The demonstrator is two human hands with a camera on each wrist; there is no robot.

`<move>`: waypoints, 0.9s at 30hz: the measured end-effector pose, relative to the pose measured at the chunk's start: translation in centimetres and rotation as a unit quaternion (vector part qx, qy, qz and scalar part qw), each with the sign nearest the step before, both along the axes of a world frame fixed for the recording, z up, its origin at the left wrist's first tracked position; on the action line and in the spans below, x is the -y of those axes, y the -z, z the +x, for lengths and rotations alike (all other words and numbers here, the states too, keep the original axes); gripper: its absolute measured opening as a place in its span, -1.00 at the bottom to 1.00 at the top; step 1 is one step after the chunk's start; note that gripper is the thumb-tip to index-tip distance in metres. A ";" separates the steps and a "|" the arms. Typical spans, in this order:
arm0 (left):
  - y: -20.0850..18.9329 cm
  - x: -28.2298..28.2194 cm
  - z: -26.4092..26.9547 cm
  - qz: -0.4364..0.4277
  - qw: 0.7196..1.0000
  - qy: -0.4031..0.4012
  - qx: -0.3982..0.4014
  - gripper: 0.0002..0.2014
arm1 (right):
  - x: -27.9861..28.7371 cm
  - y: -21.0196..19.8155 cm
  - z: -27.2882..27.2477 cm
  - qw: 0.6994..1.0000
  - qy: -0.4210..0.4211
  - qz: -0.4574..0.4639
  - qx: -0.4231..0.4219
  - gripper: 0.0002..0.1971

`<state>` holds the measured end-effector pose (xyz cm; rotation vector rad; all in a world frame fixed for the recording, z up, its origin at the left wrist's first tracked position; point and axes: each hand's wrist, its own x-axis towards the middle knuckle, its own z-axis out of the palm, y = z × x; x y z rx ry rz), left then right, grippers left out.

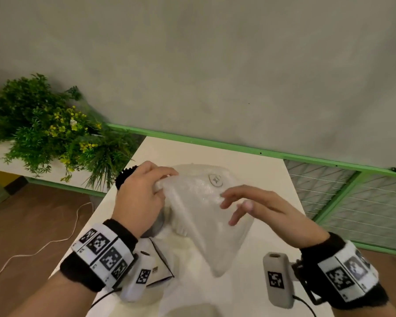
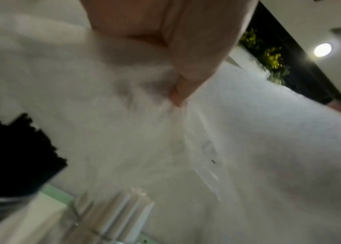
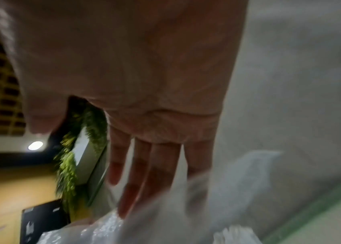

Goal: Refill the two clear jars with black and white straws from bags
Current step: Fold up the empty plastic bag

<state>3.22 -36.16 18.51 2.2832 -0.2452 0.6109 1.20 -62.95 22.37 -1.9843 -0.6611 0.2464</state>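
Clear bag of white straws pinched by left hand; right hand spread wide.

Your left hand hides most of the black straws and the jar under it. The bag is too cloudy to show its contents. Both wrist views are smeared; the white straws there are blurred and cut off at the bottom edge.
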 end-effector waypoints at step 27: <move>3.1 0.0 -4.8 0.192 0.970 0.142 0.049 -0.33 | -9.9 8.1 2.1 0.993 0.098 -0.059 0.009 -0.73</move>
